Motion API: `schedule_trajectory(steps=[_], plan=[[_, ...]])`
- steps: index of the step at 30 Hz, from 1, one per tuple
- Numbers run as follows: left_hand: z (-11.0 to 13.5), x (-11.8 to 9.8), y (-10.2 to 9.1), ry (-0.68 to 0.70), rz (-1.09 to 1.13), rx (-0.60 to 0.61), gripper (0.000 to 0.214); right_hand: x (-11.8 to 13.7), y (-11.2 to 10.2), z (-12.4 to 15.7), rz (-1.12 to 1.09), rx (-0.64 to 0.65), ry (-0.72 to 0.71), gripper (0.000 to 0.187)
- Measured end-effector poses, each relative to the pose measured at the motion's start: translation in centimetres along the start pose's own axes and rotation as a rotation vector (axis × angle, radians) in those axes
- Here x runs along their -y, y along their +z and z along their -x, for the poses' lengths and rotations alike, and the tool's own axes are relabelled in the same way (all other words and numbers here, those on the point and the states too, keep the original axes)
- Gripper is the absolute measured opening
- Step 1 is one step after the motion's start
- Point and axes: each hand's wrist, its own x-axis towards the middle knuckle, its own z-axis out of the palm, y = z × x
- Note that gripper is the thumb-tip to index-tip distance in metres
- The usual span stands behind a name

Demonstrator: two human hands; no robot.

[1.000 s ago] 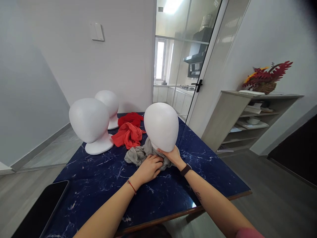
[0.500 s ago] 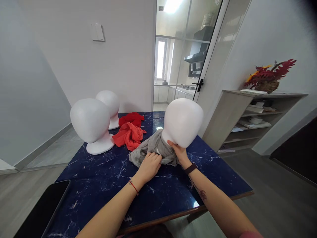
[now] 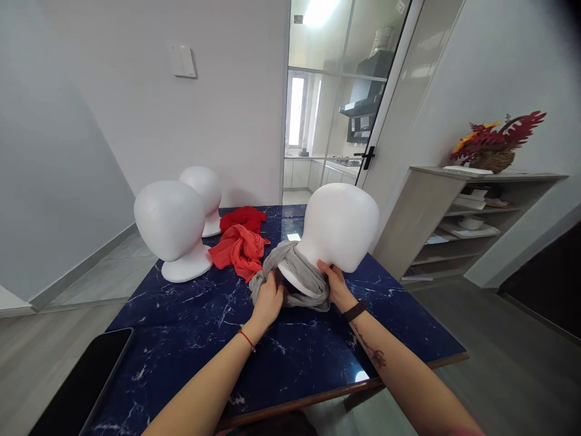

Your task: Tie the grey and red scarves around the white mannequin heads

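Note:
A white foam mannequin head (image 3: pixel 340 225) leans tilted over the blue marble table (image 3: pixel 195 339), its base lifted toward me. A grey scarf (image 3: pixel 297 274) is wrapped round its neck. My right hand (image 3: pixel 333 280) holds the head at the neck, fingers closed round it. My left hand (image 3: pixel 269 298) grips the grey scarf at its left side, next to the base.
Two more white foam heads (image 3: pixel 171 223) (image 3: pixel 203 189) stand upright at the table's left. Red scarves (image 3: pixel 239 249) lie bunched between them and the tilted head. A dark phone (image 3: pixel 77 387) lies at the near left corner. A shelf unit (image 3: pixel 458 218) stands right; a glass door (image 3: pixel 358 109) behind.
The head I hold has swung right and tipped over, base now facing me. The grey scarf has gone from lying under it to wrapping its neck, with my left hand following.

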Motion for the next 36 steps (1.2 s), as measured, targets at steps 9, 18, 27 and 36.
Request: schedule_trajectory(steps=[9,18,27,36], plan=[[-1.4,1.9,-2.0,-0.328,0.348,-0.231,0.041,1.5,-1.5,-0.4,-0.097,-0.068,0.04,0.045],[1.0,-1.4,-2.5,0.563,-0.293,-0.094,0.046,1.3,0.6,1.6,0.152,0.072,-0.02,0.068],[0.6,-0.7,-2.0,0.776,-0.569,-0.076,0.03,1.1,0.4,2.9,0.253,0.072,0.074,0.077],[0.5,-1.0,-1.7,0.839,-0.593,-0.044,0.023,2.1,0.5,2.0,0.23,0.056,-0.001,0.061]])
